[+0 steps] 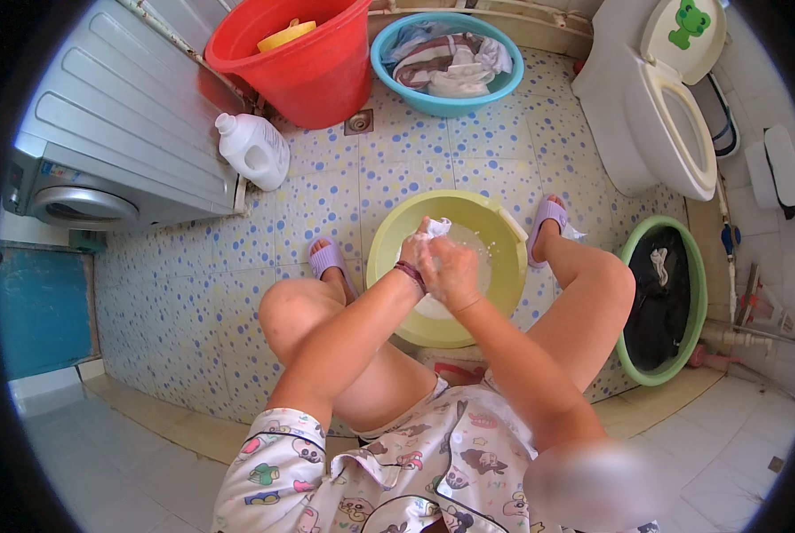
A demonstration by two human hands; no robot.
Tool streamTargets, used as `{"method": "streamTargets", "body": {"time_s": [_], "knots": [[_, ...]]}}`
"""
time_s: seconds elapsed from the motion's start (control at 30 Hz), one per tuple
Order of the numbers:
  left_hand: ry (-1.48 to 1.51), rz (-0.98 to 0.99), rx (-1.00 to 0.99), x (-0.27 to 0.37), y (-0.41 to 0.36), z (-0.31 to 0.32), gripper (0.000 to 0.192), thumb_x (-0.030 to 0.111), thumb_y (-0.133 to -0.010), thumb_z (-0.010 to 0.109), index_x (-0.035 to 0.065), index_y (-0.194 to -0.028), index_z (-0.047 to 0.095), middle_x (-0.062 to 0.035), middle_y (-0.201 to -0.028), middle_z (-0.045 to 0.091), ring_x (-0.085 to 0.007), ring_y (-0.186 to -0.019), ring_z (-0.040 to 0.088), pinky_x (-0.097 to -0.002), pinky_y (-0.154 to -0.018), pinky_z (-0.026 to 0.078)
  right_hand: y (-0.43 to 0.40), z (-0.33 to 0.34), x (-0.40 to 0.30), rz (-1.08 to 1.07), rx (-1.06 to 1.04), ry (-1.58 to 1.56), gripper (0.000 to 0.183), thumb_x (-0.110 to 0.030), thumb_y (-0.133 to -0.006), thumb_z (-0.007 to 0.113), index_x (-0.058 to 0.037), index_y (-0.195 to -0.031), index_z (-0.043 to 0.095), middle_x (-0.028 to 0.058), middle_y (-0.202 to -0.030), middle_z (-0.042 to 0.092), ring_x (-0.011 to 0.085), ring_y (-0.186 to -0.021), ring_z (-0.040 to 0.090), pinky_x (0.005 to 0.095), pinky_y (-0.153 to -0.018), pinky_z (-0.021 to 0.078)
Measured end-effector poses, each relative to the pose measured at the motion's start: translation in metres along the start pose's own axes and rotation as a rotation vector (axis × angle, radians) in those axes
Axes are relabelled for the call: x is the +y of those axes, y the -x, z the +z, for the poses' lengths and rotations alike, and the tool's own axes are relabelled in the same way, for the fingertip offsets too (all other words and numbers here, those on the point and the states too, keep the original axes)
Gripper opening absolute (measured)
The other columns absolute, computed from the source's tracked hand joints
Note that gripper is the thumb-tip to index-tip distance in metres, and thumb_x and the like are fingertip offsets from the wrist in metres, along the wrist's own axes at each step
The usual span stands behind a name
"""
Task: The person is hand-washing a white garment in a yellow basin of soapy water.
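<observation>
Both hands are pressed together over a yellow-green plastic basin (504,286) on the floor between my feet. My left hand (410,249), with a dark hair tie at the wrist, grips a small wet white cloth (439,227). Against it, my right hand (452,268) closes on the same cloth, and suds coat the fingers. Most of the cloth is hidden in the hands, with one end showing beyond them. Cloudy, soapy water (472,248) lies in the basin, and white foam flecks dot its inner wall.
A red bucket (330,80) and a blue basin (447,105) of laundry stand ahead. A white detergent jug (256,152) is beside the washing machine (137,126). To the right are a toilet (637,126) and a green basin (698,300) of dark laundry.
</observation>
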State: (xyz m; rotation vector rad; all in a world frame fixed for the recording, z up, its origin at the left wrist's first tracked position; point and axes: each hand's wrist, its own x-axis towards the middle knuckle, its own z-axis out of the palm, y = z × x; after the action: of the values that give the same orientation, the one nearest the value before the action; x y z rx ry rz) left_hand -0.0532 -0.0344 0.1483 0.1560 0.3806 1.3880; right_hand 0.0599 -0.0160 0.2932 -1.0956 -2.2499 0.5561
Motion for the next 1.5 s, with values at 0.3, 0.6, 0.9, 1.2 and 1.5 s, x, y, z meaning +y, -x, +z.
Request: {"method": "streamTargets", "body": {"time_s": [0.3,0.6,0.9,1.2,1.5], "knots": [[0.143,-0.009,0.087,0.002,0.000,0.043,0.024,0.028,-0.088,0.039,0.0084,-0.097,0.050,-0.0055,-0.089,0.055,-0.0189,-0.080,0.053,-0.0323,-0.073,0.045,0.005,-0.005,-0.010,0.223,0.034,-0.008,0.027,-0.029,-0.075,0.051,-0.0079,-0.060,0.054,0.0134,-0.058,0.055,0.0305,-0.053,0.053,0.0389,-0.051,0.0427],[0.144,-0.084,0.482,-0.003,0.001,0.136,0.031,0.029,-0.090,0.030,0.0062,-0.105,0.046,-0.0086,-0.102,0.054,-0.0212,-0.093,0.053,-0.0380,-0.083,0.043,-0.007,-0.018,0.054,0.358,0.173,-0.055,0.017,-0.016,-0.071,0.060,-0.0072,-0.060,0.051,0.0094,-0.059,0.053,0.0306,-0.056,0.052,0.0370,-0.055,0.0430],[0.487,-0.185,-0.279,-0.001,-0.002,0.048,0.015,0.016,-0.086,0.044,0.0165,-0.102,0.045,-0.0033,-0.091,0.049,-0.0171,-0.081,0.052,-0.0288,-0.068,0.046,0.016,-0.011,-0.014,-0.419,0.090,-0.274,0.015,-0.008,-0.058,0.063,-0.0111,-0.065,0.049,0.0067,-0.062,0.054,0.0258,-0.059,0.053,0.0329,-0.052,0.0417],[-0.118,0.161,-0.334,0.007,0.006,0.072,0.020,0.023,-0.089,0.039,0.0060,-0.087,0.049,-0.0034,-0.078,0.053,-0.0151,-0.077,0.053,-0.0286,-0.067,0.047,-0.003,-0.011,-0.018,-0.119,0.162,-0.240,0.014,-0.018,-0.070,0.059,-0.0114,-0.063,0.048,0.0125,-0.055,0.052,0.0301,-0.052,0.053,0.0353,-0.047,0.0418],[0.151,0.032,-0.337,0.009,0.003,0.065,0.022,0.033,-0.087,0.040,0.0116,-0.088,0.048,-0.0027,-0.082,0.050,-0.0165,-0.081,0.050,-0.0333,-0.073,0.043,-0.011,-0.002,-0.011,-0.018,0.126,-0.186,0.010,-0.019,-0.069,0.058,-0.0133,-0.067,0.049,0.0114,-0.053,0.052,0.0322,-0.050,0.052,0.0386,-0.045,0.0407]]}}
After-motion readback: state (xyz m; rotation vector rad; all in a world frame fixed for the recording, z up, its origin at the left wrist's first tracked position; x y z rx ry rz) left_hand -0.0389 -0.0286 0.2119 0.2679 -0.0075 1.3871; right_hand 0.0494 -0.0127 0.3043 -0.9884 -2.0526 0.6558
